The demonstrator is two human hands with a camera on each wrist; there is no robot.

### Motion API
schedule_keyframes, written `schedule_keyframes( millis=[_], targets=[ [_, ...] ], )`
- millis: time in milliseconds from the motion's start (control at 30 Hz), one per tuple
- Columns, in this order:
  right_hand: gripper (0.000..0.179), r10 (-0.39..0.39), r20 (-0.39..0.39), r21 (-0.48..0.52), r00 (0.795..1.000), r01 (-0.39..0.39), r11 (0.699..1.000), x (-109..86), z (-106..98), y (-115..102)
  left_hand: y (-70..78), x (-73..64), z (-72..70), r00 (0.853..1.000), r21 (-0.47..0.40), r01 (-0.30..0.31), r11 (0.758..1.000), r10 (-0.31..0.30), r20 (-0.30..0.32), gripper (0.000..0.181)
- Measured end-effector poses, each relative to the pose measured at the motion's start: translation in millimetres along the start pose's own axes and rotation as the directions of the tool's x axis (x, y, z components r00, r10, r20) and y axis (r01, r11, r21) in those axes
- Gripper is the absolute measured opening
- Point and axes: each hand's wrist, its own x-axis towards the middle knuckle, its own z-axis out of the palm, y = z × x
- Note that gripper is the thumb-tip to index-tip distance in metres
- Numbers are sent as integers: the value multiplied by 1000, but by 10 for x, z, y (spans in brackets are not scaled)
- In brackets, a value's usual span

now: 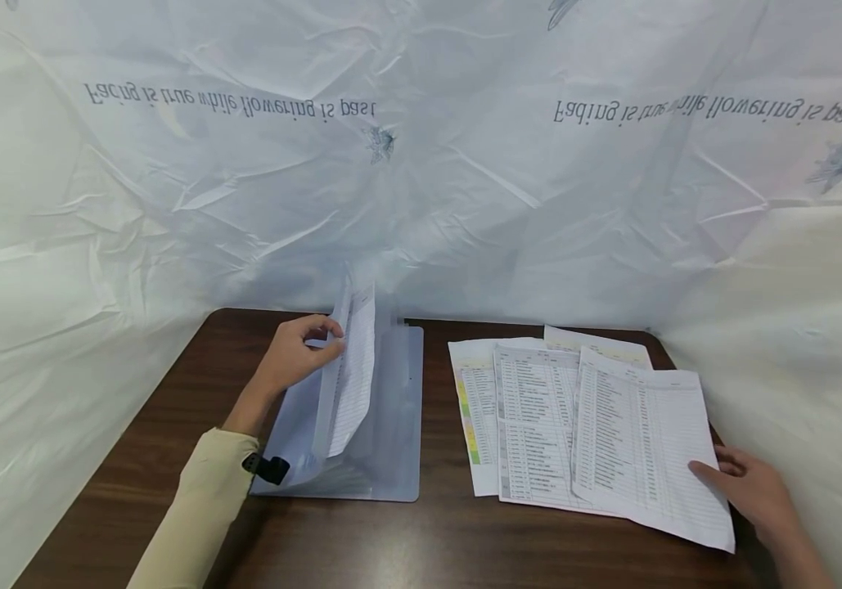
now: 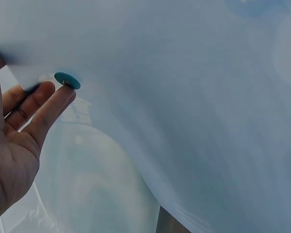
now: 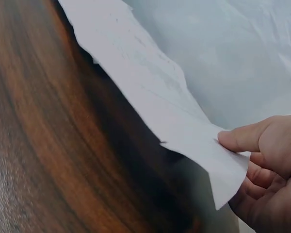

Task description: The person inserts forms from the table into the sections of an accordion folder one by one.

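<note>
My left hand (image 1: pixel 294 352) pinches the raised cover of a translucent bluish plastic document folder (image 1: pixel 400 425). Printed paper (image 1: pixel 357 368) stands up against that cover, tilted above the folder's base. In the left wrist view, the plastic fills most of the picture, and a teal snap button (image 2: pixel 67 80) sits by the left fingertips. My right hand (image 1: pixel 755 495) grips the lower right edge of a printed sheet (image 1: pixel 645 446), thumb on top. The right wrist view shows this sheet's corner (image 3: pixel 223 174) bent up between thumb and fingers.
Beneath and left of the held sheet lie a printed table sheet (image 1: pixel 534 425) and a sheet with yellow and green cells (image 1: pixel 475 393). Another sheet (image 1: pixel 601 339) pokes out behind. White patterned sheeting (image 1: pixel 421 188) surrounds the dark wooden table (image 1: pixel 362 544).
</note>
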Motion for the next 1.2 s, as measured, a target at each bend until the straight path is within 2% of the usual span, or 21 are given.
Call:
schedule_keyframes(
  millis=[100,333,667,933,1100,1200],
  targets=[
    [85,0,17,36,1000,0,999,-16,-39,-14,-5,1,-1,1000,7,0,1000,0,2,14],
    [78,-65,59,123,996,57,991,-63,-154,-80,-7,-11,-15,1000,-13,7,1000,-7,14,17],
    [74,-89,-29,208,996,93,974,-141,-185,-333,-24,-24,-34,1000,-11,17,1000,-16,21,19],
    [66,-102,-65,360,993,118,925,-263,-144,-729,-38,-25,-49,1000,-26,-3,1000,4,8,18],
    [40,-137,-93,472,986,165,866,-320,-92,-988,-42,-28,-62,1000,-41,-2,999,2,5,19],
    [33,-153,-100,527,983,183,830,-355,-62,-1129,-46,-25,-62,1000,-38,-2,999,2,3,19]
  ],
)
